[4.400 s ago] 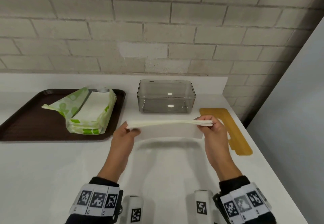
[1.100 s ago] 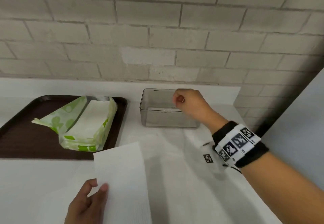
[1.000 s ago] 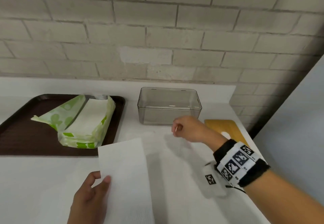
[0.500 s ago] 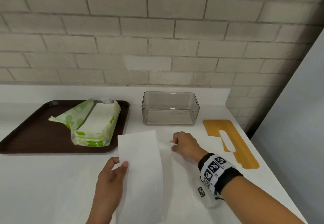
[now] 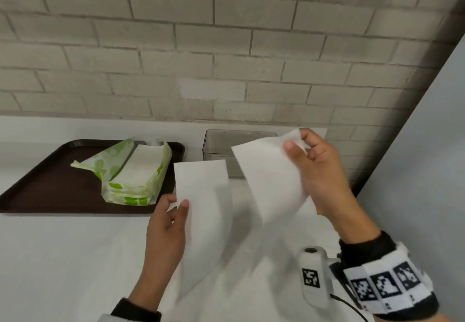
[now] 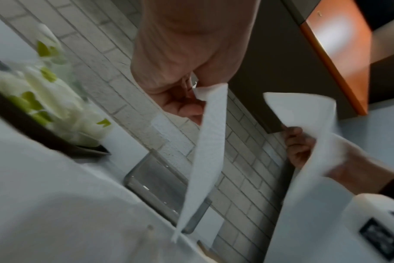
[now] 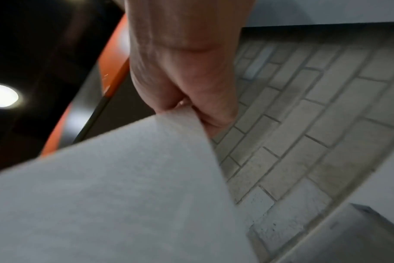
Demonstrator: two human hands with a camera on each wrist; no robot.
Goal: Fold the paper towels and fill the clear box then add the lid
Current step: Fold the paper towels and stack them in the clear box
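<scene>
while the left hand (image 5: pixel 166 223) pinches one paper towel (image 5: pixel 201 211) and the right hand (image 5: pixel 319 170) pinches another (image 5: pixel 271 178) above the counter, the clear box (image 5: pixel 216 143) at the far wall looks barely filled; folding, filling and the lid seem still to come.

We wear black sleeves; right wrist band (image 5: pixel 387 284) white with black square markers, white camera cylinder (image 5: pixel 314 276) with a marker, thin black cable (image 5: pixel 352 309) trailing off
</scene>
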